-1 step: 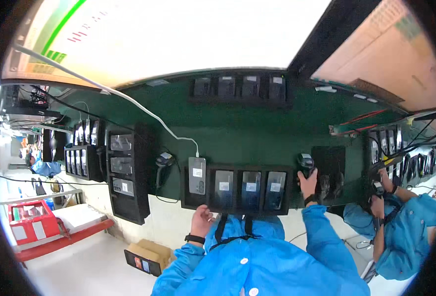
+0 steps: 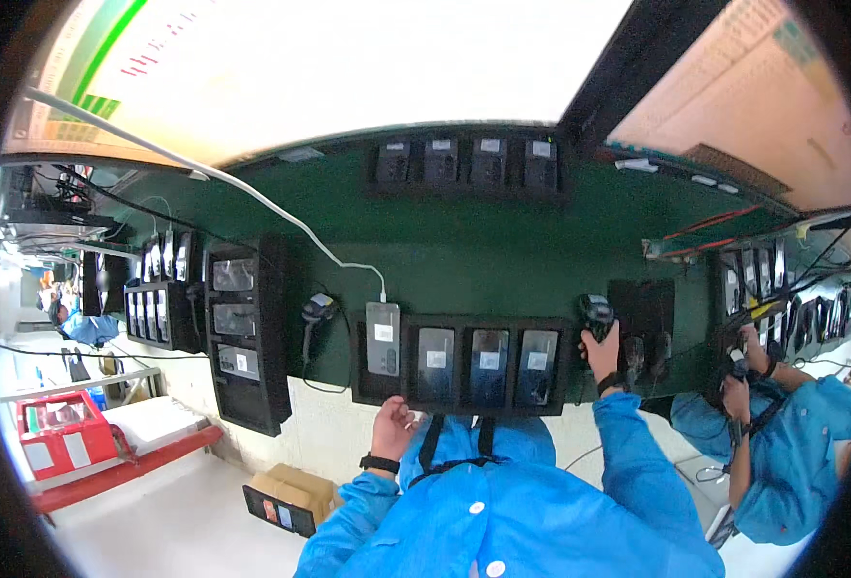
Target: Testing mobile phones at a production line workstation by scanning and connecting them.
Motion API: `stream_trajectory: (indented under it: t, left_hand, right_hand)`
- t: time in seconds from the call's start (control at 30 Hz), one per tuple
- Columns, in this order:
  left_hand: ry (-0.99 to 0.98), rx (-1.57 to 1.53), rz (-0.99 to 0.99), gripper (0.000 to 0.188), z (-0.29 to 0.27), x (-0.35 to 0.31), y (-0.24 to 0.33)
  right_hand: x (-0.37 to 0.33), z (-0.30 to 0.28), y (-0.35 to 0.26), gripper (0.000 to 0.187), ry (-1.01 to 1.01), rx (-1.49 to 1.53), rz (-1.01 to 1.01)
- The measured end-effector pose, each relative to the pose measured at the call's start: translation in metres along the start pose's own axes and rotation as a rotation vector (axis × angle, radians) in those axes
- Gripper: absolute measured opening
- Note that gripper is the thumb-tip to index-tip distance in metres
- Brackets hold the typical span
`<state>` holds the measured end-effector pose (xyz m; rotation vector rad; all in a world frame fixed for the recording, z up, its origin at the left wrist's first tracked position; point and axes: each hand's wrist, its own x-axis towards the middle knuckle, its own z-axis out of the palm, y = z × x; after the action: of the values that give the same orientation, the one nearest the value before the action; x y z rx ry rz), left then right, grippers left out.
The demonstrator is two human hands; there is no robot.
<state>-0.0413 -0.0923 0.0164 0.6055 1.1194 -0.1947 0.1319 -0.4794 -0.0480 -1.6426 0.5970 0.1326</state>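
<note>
My right hand (image 2: 601,349) is wrapped round a black handheld barcode scanner (image 2: 596,309) over the green table, right of a black tray. My left hand (image 2: 393,425) is at the tray's front left edge, fingers curled in with nothing visible in them; I cannot tell whether they touch the tray. The black compartment tray (image 2: 460,405) lies before me. Three dark phones stand in its compartments, including a middle phone (image 2: 489,371), each with a white label. In the leftmost compartment, a grey phone (image 2: 383,349) lies with its upper end past the rim, joined to a white cable (image 2: 334,252).
A second scanner (image 2: 319,310) lies left of the tray. Another phone tray (image 2: 273,380) stands farther left, and one more phone tray (image 2: 466,193) at the back. A dark mat (image 2: 649,299) is beside my right hand. A co-worker's hands (image 2: 739,390) hold a scanner at far right.
</note>
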Motion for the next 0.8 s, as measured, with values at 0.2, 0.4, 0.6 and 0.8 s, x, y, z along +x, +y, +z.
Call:
stream_trajectory:
  t: [0.2,0.4,0.6,0.8]
  left_hand:
    - [-0.075,-0.017,-0.014,0.008,-0.007,-0.001,-0.011]
    - [-0.195,0.011,-0.054,0.009,-0.005,0.001,-0.015]
    - [-0.314,0.049,-0.083,0.011,-0.005,0.019,-0.032]
    - [-0.387,0.053,-0.012,0.011,0.025,0.019,-0.036]
  right_hand:
    - [-0.055,-0.014,-0.029,0.031,-0.172,0.111,-0.009]
    - [-0.145,-0.007,0.009,0.036,-0.196,0.005,0.116]
    - [-0.156,0.01,0.017,0.035,-0.185,0.118,0.202]
    - [-0.141,0.006,0.002,0.038,-0.211,0.141,0.29]
